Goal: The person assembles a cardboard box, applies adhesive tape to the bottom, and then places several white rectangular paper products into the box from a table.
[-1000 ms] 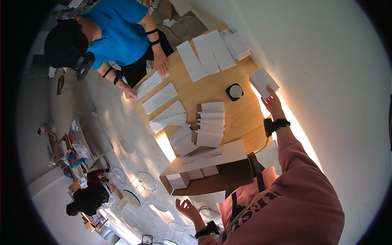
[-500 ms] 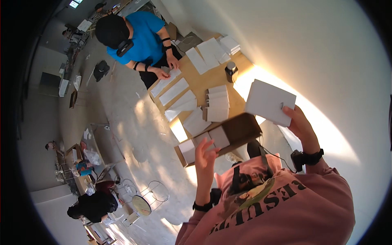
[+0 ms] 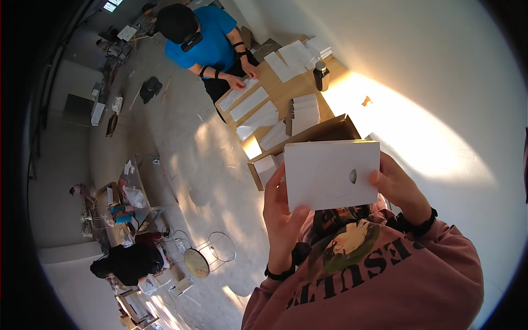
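I have a flat white cardboard sleeve (image 3: 331, 173) held up close in front of my chest, between both hands. My left hand (image 3: 281, 217) grasps its lower left corner, thumb lying across the front face and fingers behind the left edge. My right hand (image 3: 397, 187) clamps the right edge, thumb set just beside a small half-round notch cut in the card. The sleeve sits roughly level, tilted slightly down to the left, and it hides part of an open brown cardboard box (image 3: 308, 137) behind it.

Beyond the box runs a wooden table (image 3: 283, 96) spread with more flat white card pieces (image 3: 250, 103), some in a neat stack (image 3: 305, 110) near the box. A dark bottle (image 3: 321, 75) stands at the far side of the table, in a patch of strong sunlight. A person in a blue shirt (image 3: 212, 44) leans over the far end, hands on the white pieces. The floor is pale concrete, and a round wire stool (image 3: 212, 253) stands on it, well apart from the table. Another person in black (image 3: 129, 261) crouches near clutter at the lower left.
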The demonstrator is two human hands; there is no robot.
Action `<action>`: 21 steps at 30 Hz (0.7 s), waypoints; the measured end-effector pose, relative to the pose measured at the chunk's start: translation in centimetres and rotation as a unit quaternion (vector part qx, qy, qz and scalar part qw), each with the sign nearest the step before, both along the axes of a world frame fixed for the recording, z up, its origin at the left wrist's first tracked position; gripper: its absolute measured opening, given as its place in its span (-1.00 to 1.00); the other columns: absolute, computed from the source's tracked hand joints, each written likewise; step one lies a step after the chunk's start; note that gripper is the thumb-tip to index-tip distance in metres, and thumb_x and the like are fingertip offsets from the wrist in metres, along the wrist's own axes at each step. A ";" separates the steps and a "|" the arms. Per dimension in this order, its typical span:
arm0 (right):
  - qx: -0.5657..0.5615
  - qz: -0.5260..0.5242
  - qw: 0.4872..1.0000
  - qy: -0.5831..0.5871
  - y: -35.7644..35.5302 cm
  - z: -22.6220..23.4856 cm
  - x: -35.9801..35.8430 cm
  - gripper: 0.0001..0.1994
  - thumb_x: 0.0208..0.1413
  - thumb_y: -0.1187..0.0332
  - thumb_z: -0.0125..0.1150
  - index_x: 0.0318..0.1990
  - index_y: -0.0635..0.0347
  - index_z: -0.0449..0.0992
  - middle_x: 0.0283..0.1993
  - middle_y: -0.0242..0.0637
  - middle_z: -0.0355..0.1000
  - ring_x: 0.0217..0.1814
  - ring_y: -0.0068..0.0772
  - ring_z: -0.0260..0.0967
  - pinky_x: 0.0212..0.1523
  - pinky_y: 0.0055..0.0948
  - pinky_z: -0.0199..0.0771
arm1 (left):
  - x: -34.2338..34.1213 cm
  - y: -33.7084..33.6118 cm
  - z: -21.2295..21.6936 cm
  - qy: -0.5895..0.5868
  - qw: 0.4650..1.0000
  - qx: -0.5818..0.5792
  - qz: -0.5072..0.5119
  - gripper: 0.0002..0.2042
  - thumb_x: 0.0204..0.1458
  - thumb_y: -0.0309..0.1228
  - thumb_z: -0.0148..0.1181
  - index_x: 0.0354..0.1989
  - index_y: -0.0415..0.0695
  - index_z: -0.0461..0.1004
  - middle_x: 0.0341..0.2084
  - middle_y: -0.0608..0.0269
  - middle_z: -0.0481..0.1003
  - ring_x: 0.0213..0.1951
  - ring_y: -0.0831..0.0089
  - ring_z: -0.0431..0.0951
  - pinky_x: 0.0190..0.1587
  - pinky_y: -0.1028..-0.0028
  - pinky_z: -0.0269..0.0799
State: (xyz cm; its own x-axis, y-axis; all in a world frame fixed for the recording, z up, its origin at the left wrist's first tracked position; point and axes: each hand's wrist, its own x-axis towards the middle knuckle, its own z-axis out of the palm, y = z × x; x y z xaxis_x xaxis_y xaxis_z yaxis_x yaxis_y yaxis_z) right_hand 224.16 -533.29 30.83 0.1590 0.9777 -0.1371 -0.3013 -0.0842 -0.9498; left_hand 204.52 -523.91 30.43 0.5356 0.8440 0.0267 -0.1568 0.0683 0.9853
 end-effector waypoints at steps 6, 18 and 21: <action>-0.011 0.045 0.998 0.036 0.0 -0.3 -1.4 -0.31 0.07 -0.11 -0.01 0.15 0.32 0.11 0.02 -0.23 0.26 0.08 -0.46 0.18 0.04 -0.48 0.21 | -1.5 -1.4 0.8 0.036 0.996 0.055 0.066 -0.20 -0.16 -0.06 0.26 0.17 -0.29 0.03 -0.25 0.15 0.44 -0.18 0.45 0.46 -0.13 0.52 0.33; -0.095 -0.001 0.991 0.091 0.8 -2.7 -2.7 -0.51 0.20 -0.01 -0.20 0.07 0.22 0.18 -0.23 -0.36 0.31 -0.35 -0.72 0.29 -0.52 -0.76 0.28 | -1.3 -1.5 0.1 0.089 0.993 0.002 0.083 -0.35 -0.04 -0.12 0.16 0.12 -0.30 0.10 -0.28 0.10 0.44 -0.24 0.46 0.46 -0.22 0.55 0.37; -0.105 -0.006 0.990 0.098 0.6 -3.0 -2.2 -0.56 0.20 0.01 -0.20 0.03 0.18 0.19 -0.34 -0.42 0.29 -0.54 -0.83 0.22 -0.73 -0.83 0.09 | -0.8 -1.1 -0.4 0.094 0.993 -0.038 0.061 -0.38 0.00 -0.13 0.11 0.11 -0.32 0.12 -0.21 0.06 0.41 -0.20 0.41 0.45 -0.17 0.51 0.37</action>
